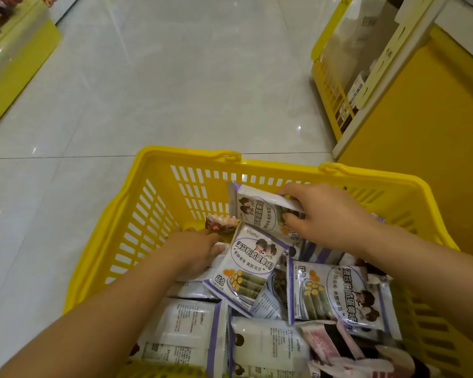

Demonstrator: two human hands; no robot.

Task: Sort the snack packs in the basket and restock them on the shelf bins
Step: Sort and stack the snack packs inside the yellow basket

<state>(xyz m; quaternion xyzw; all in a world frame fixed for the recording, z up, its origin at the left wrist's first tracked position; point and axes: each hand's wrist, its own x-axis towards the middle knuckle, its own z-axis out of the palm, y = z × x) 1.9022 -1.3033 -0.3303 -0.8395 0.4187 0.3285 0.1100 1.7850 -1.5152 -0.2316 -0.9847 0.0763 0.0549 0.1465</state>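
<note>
The white-and-purple pack in the middle reads 海苔卷(咸蛋黄味), below that 香酥卷卷 爽脆海苔, with 糕点 on a purple tab. The neighbouring pack to its right bears the same words. The held pack in my right grip shows them only partly.

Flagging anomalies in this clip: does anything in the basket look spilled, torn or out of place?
Nothing looks spilled or torn. The white-and-purple packs lie jumbled in the yellow basket, some face up, some face down, with a few pink-and-dark packs mixed among them: unsorted, not damaged.
</note>
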